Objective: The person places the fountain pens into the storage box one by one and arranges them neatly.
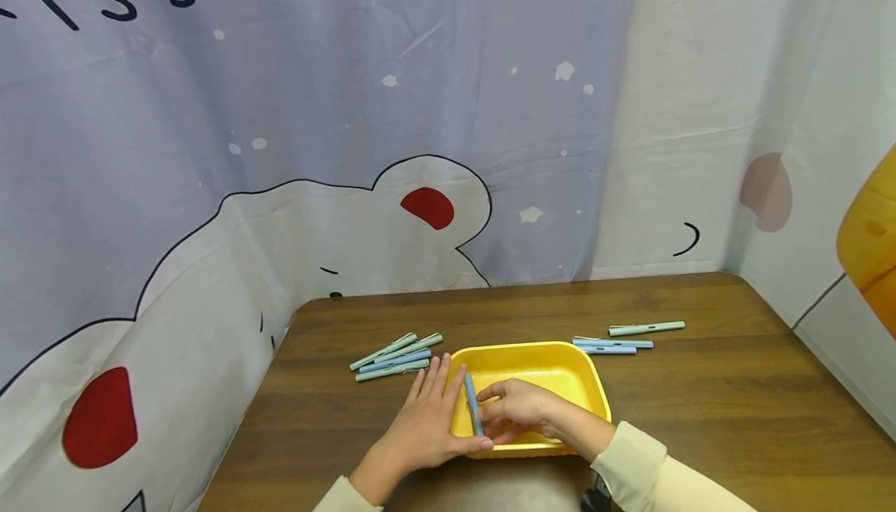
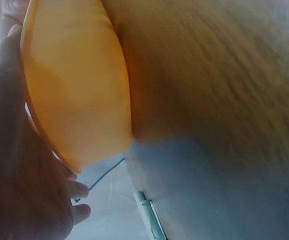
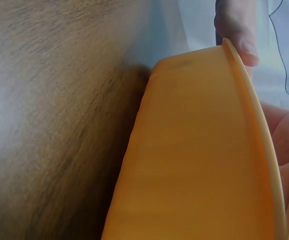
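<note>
A yellow plastic tray (image 1: 600, 395) stands at the table's near edge. My left hand (image 1: 430, 422) lies across its left rim with fingers straight and spread, the thumb along the near rim. Inside the tray, a blue pen (image 1: 473, 403) lies lengthwise beside the left wall. My right hand (image 1: 521, 407) reaches in over the near right side and grips the pen near its lower part with curled fingers. In the right wrist view the tray's outer wall (image 3: 194, 140) hides most of this hand. In the left wrist view my left hand (image 2: 24, 165) overlaps the tray's rim.
Several green and blue pens (image 1: 395, 358) lie fanned left of the tray. Right of it are two blue pens (image 1: 612, 345) and a green pen (image 1: 645, 328). The wooden table (image 1: 728, 387) backs onto a printed curtain (image 1: 392, 107).
</note>
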Motion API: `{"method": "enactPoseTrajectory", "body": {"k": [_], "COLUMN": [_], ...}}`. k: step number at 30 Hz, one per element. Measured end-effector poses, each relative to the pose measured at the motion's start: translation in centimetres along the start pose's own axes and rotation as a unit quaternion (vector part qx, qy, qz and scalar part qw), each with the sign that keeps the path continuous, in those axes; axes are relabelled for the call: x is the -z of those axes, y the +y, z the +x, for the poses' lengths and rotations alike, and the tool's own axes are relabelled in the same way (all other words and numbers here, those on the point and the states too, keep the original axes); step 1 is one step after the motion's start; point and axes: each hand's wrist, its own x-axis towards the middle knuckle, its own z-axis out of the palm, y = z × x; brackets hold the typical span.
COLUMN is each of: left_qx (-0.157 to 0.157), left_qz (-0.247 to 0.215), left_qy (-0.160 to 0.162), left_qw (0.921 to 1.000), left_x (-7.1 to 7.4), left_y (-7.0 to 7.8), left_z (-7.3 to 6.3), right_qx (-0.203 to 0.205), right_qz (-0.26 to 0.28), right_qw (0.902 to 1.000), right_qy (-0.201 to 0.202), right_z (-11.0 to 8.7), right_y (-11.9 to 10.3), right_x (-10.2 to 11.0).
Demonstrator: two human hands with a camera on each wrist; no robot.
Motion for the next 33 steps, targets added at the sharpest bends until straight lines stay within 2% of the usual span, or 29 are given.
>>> {"method": "enactPoseTrajectory", "body": {"k": [10,18,33], "left_qx": [0.003,0.010,0.002], "left_qz": [-0.011,-0.016,-0.022], "left_qy": [0.004,-0.008,-0.012], "left_qw": [0.9999,0.9998,0.9997], "left_x": [0.2,0.5,0.6], "left_y": [-0.4,-1.0,-0.9], "left_z": [-0.1,-0.4,-0.2], "right_qx": [0.024,0.024,0.033], "right_qz": [-0.036,-0.059,-0.079], "right_qw": [0.9990,0.9978,0.9962], "right_qy": [-0.013,-0.017,-0.014], "right_z": [-0.2,-0.4,-0.2], "right_y": [-0.2,-0.6,-0.3], "right_x": [0.1,0.1,0.0]}}
